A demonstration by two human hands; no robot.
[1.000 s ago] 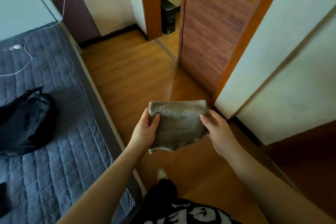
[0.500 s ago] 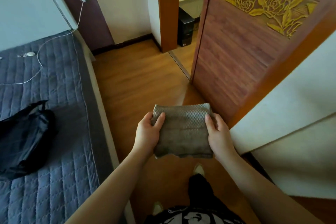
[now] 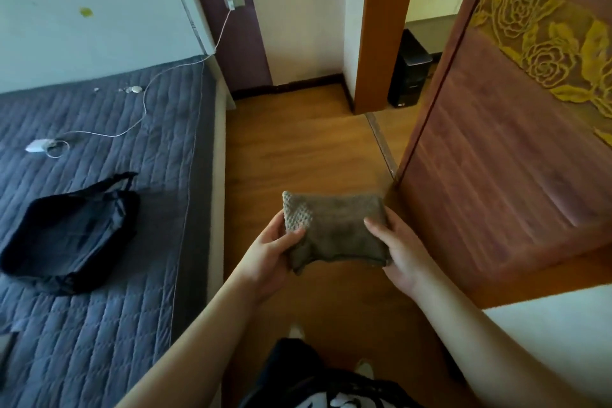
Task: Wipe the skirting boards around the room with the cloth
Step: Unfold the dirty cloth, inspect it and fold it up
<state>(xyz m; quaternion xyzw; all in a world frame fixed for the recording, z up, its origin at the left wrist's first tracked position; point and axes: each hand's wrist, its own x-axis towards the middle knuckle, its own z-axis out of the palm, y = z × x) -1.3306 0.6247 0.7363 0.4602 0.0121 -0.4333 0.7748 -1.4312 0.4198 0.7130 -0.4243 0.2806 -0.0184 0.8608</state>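
Observation:
A folded grey-brown textured cloth (image 3: 334, 228) hangs in front of me above the wooden floor. My left hand (image 3: 271, 252) grips its left edge, thumb on top. My right hand (image 3: 402, 248) grips its right edge, thumb laid across the top. A dark skirting board (image 3: 298, 87) runs along the foot of the far wall, from the bed's corner to the door frame, well ahead of both hands.
A bed (image 3: 99, 209) with a blue quilted cover fills the left, carrying a black bag (image 3: 73, 235) and a white charger cable (image 3: 145, 99). An open wooden door (image 3: 516, 142) with gold roses stands right. The doorway shows a black computer tower (image 3: 409, 69). Wooden floor (image 3: 298, 149) lies between.
My view has swung up and to the left, bringing in more of the bed, the headboard and the far skirting. Both hands kept hold of the cloth, which now sags slightly at its lower left.

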